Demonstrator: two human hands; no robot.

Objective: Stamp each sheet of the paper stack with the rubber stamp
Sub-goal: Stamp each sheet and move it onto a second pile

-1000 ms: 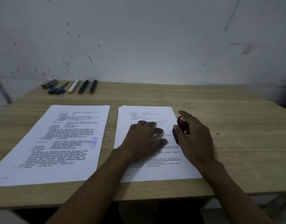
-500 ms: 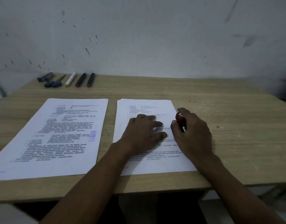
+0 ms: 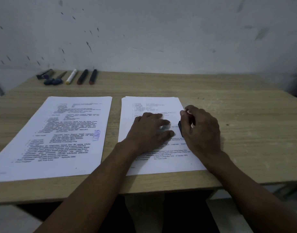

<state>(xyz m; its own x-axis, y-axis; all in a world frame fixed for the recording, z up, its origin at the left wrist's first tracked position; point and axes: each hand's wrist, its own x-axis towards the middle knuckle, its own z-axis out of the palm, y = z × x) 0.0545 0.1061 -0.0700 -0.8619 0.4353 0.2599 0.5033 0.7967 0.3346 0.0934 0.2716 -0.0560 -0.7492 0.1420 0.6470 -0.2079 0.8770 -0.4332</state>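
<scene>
Barely shifted since half a second ago: right hand (image 3: 201, 130) still curled round the rubber stamp (image 3: 189, 122), dark base pressed on the right edge of the right paper stack (image 3: 154, 105); left hand (image 3: 148, 132) still flat, fingers spread, pinning the sheet's middle. Left of it on the bench (image 3: 245, 132), just apart, a second stack (image 3: 60, 132) with a purple stamp mark (image 3: 96, 135) at its right side; at the far left edge, a row of markers (image 3: 82, 76) beside the wall.

Left hand (image 3: 149, 130) flat, right hand (image 3: 201, 130) seemingly curled.
</scene>
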